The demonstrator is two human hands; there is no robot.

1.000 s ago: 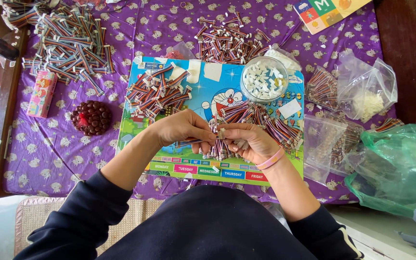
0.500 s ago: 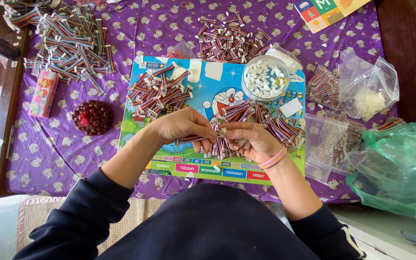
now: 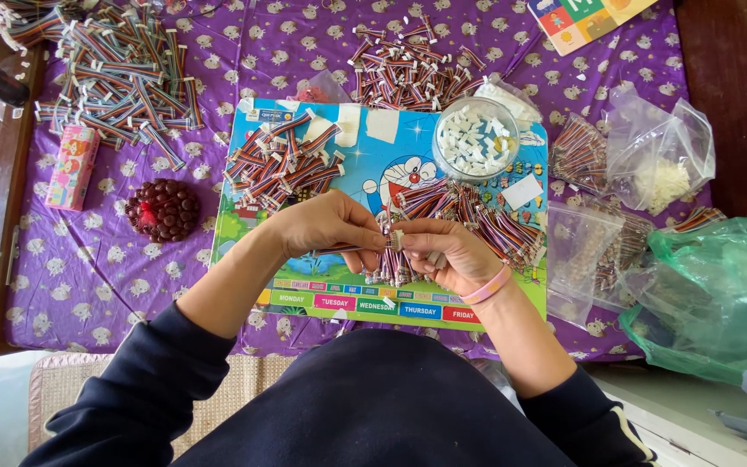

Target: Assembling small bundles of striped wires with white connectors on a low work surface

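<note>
Two hands meet over the middle of a worktop draped in a purple cloth printed with small pale figures. The left hand and the right hand both pinch one short ribbon cable of many-coloured wires, fingers closed on it, with a small white connector at the spot where the fingertips come together. A pink wristband sits on the right wrist.

Beneath the hands lies a bright cartoon board, blue and green, with a coloured strip along its near edge. On it rest a heap of finished cables at far left, a looser spread of cables at right, and a clear round tub of white connectors at far right.

Farther off, more cables lie piled at far left and far centre. A dark red beaded ball and a pink carton sit left of the board. Clear plastic bags and a green bag crowd the right side. Dark wooden edges frame the cloth, and a woven mat shows near left.
</note>
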